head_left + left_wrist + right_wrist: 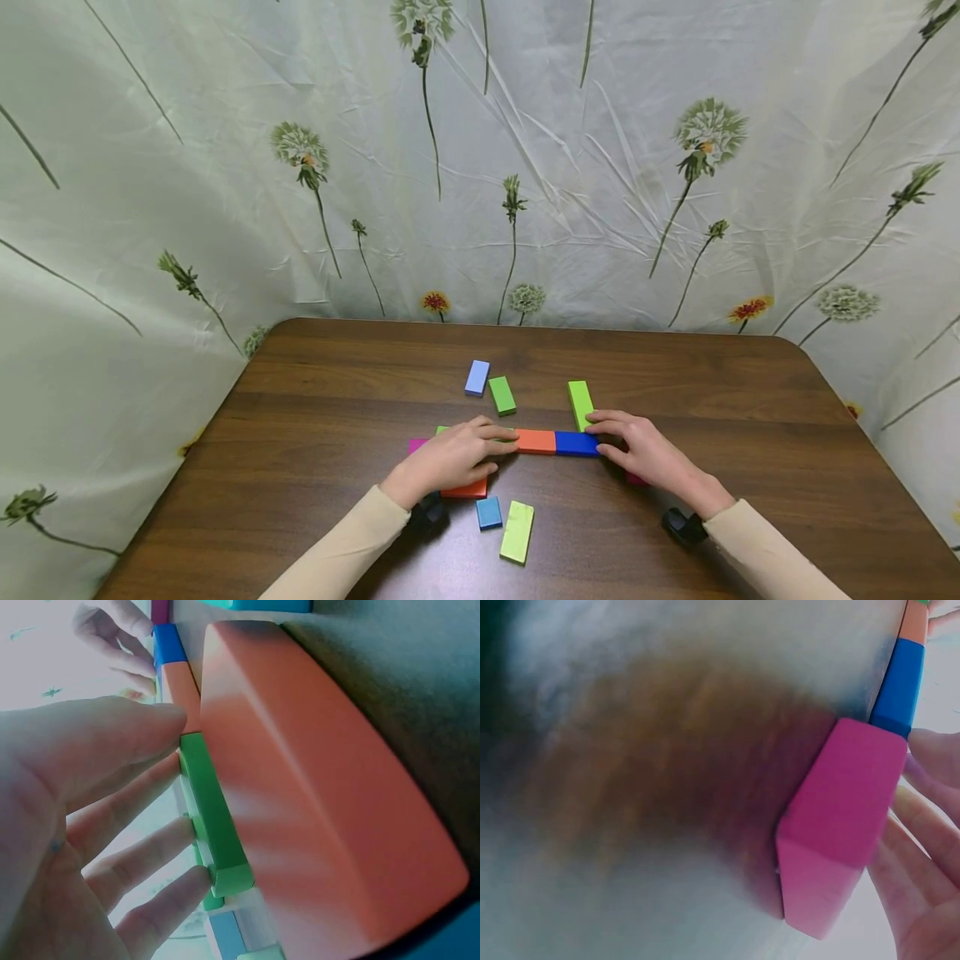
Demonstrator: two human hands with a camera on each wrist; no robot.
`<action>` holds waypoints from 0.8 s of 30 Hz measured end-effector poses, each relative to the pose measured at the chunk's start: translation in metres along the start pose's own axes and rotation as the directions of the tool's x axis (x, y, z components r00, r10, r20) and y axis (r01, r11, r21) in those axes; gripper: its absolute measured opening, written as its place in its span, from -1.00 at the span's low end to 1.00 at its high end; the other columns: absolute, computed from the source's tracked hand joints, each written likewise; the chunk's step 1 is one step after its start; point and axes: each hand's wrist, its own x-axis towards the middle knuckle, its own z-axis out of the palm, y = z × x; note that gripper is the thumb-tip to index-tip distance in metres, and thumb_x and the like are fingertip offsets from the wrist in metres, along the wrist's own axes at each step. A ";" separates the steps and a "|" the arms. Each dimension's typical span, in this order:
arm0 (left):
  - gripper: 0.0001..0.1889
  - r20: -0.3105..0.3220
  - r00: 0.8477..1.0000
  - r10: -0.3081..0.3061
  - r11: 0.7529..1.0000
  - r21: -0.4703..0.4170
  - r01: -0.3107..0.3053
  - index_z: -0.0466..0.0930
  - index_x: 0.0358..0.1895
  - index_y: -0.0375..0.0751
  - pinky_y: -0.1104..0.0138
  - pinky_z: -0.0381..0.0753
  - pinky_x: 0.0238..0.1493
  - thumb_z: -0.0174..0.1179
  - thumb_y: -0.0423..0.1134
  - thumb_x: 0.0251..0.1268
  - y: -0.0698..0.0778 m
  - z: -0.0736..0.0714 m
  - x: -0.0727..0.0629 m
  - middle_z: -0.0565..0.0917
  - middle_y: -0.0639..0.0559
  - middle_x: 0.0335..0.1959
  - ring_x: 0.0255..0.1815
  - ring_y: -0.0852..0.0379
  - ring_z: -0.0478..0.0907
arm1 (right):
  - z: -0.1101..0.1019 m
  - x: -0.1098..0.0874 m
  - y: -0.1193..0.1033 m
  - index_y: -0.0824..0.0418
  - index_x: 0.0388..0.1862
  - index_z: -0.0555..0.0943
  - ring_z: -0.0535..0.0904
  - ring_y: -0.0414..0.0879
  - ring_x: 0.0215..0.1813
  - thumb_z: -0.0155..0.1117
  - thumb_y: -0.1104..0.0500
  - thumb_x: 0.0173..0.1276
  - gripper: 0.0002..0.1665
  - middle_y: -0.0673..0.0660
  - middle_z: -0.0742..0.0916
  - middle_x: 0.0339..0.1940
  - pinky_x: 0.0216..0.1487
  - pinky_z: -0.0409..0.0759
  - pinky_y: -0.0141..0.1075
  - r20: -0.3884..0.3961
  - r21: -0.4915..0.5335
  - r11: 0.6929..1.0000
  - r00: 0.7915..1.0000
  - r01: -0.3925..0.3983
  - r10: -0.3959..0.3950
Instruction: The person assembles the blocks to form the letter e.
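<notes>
On the wooden table (pixel 360 367), an orange block (pixel 535 442) and a blue block (pixel 577 444) lie end to end in a row with a green block (pixel 212 817). My left hand (pixel 461 454) lies over the green block's part of the row, fingers spread. Its thumb tip is right at the green-orange joint, and other fingertips meet the green block's side. My right hand (pixel 637 446) reaches the blue block's right end, thumb tip at the end, forefinger by a lime block (pixel 579 404). Below that palm is a magenta block (pixel 847 795), partly hidden in the head view.
Under my left hand lies a red-orange block (pixel 465 492), with a purple-pink block (pixel 417 446) to its upper left. A teal block (pixel 489 512) and yellow-green block (pixel 517 532) lie nearer me. Behind the row are a light-blue block (pixel 477 377) and another green block (pixel 502 396).
</notes>
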 end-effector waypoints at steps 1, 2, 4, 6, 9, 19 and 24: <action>-0.58 0.000 1.000 0.002 1.000 0.004 -0.002 0.52 0.26 -0.11 0.26 0.38 0.22 0.19 -0.22 0.35 0.001 0.000 0.000 0.47 0.09 0.28 0.23 0.08 0.37 | 0.000 0.000 0.000 0.32 -0.02 0.67 0.54 0.14 0.12 0.36 0.33 0.21 -0.68 0.21 0.63 0.10 0.06 0.51 0.03 0.000 0.001 1.000 1.000 0.000 0.000; -0.58 -0.001 1.000 0.004 1.000 0.008 -0.004 0.52 0.26 -0.11 0.26 0.38 0.22 0.20 -0.22 0.34 0.001 0.000 0.000 0.47 0.08 0.28 0.23 0.08 0.37 | 0.000 0.000 0.000 0.32 -0.02 0.67 0.54 0.14 0.12 0.36 0.33 0.21 -0.68 0.21 0.63 0.10 0.06 0.51 0.02 -0.001 0.003 1.000 1.000 0.001 -0.001; -0.58 -0.001 1.000 0.003 1.000 0.016 -0.003 0.52 0.26 -0.10 0.26 0.39 0.22 0.20 -0.21 0.34 0.002 0.000 0.000 0.47 0.08 0.28 0.24 0.08 0.36 | 0.000 0.001 0.000 0.32 -0.03 0.67 0.54 0.14 0.13 0.36 0.33 0.21 -0.68 0.22 0.63 0.10 0.06 0.51 0.02 -0.002 0.003 1.000 1.000 0.000 0.000; -0.58 -0.004 1.000 0.002 1.000 0.022 -0.002 0.52 0.26 -0.09 0.26 0.39 0.21 0.20 -0.20 0.34 0.002 0.000 0.001 0.46 0.09 0.28 0.24 0.09 0.36 | -0.001 0.001 0.000 0.32 -0.02 0.67 0.54 0.15 0.13 0.37 0.31 0.20 -0.67 0.22 0.63 0.10 0.06 0.50 0.03 0.003 0.004 1.000 1.000 -0.009 0.009; -0.58 -0.005 1.000 -0.002 0.999 0.034 0.002 0.52 0.26 -0.08 0.26 0.40 0.20 0.20 -0.19 0.35 0.003 0.001 0.001 0.47 0.09 0.28 0.24 0.09 0.36 | -0.001 0.000 -0.001 0.33 0.00 0.66 0.53 0.17 0.14 0.39 0.28 0.20 -0.64 0.23 0.61 0.12 0.07 0.49 0.04 0.020 0.006 1.000 0.999 -0.026 0.026; -0.57 -0.026 1.000 0.017 0.999 0.046 -0.016 0.53 0.25 -0.09 0.33 0.38 0.21 0.23 -0.19 0.32 0.002 0.002 0.004 0.47 0.09 0.27 0.24 0.10 0.37 | 0.000 0.002 -0.001 0.35 -0.03 0.66 0.54 0.15 0.13 0.40 0.33 0.18 -0.65 0.24 0.62 0.10 0.06 0.51 0.00 0.000 -0.001 1.000 1.000 -0.019 0.019; -0.57 -0.019 1.000 0.015 0.999 0.034 -0.015 0.53 0.25 -0.10 0.33 0.37 0.21 0.23 -0.21 0.32 0.000 0.002 0.006 0.47 0.09 0.27 0.25 0.09 0.36 | 0.000 0.002 0.000 0.34 -0.04 0.66 0.54 0.14 0.12 0.41 0.32 0.17 -0.66 0.24 0.62 0.10 0.06 0.52 -0.01 -0.008 -0.007 1.000 1.000 -0.029 0.028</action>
